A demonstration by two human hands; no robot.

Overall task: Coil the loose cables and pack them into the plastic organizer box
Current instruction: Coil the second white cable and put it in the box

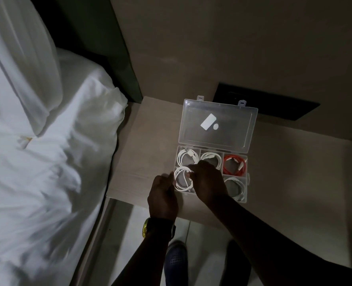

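Both hands pinch the white coil (pixel 183 180) over the box's (pixel 245 183) near-left cell; right hand (pixel 209 182) above it, left hand (pixel 164 196) at its left edge on the tabletop (pixel 146 141)

White bed (pixel 36 162), pillow (pixel 22 65) — pale bedside table (pixel 146 129), black wall panel (pixel 274 104)

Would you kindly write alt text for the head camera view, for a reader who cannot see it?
Two bare hands, left hand and right hand, press a coiled white cable into the near-left compartment of an open clear organizer box on a pale bedside table. Other compartments hold white coils and one red cable. A white bed lies to the left.
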